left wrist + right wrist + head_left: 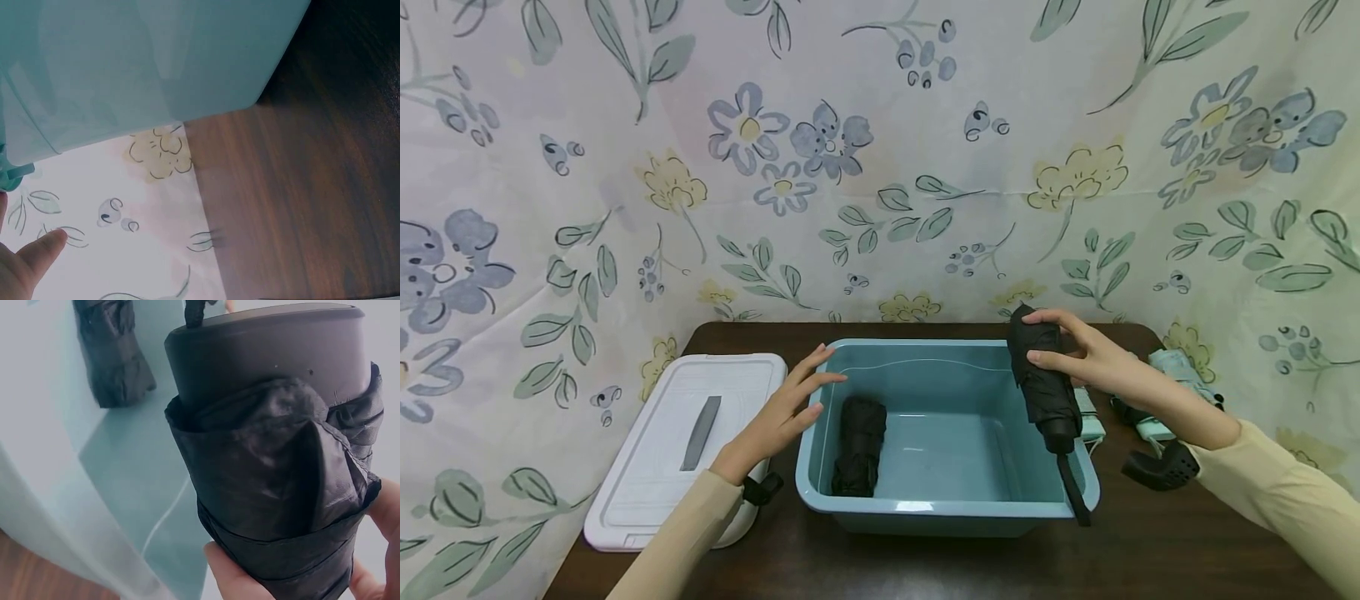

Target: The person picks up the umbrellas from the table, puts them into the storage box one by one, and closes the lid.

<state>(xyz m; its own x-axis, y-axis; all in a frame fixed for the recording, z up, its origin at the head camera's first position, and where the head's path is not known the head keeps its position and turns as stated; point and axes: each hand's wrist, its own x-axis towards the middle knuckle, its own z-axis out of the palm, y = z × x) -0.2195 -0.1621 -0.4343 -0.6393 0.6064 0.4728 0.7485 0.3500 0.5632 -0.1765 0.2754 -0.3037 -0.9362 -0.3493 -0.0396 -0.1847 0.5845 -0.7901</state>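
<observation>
A folded black umbrella hangs over the right end of a blue plastic bin, tilted, its handle and wrist strap toward me. My right hand grips it near its far end, thumb on one side; the right wrist view shows the umbrella's handle end up close. Inside the bin, against its left side, lies a second folded black umbrella. My left hand is held at the bin's left rim with fingers spread and nothing in them. Whether it touches the rim I cannot tell.
Left of the bin lies a white lidded box with a grey handle. Right of the bin, partly behind my right arm, are pale green folded items on the dark wooden table. A floral cloth hangs behind.
</observation>
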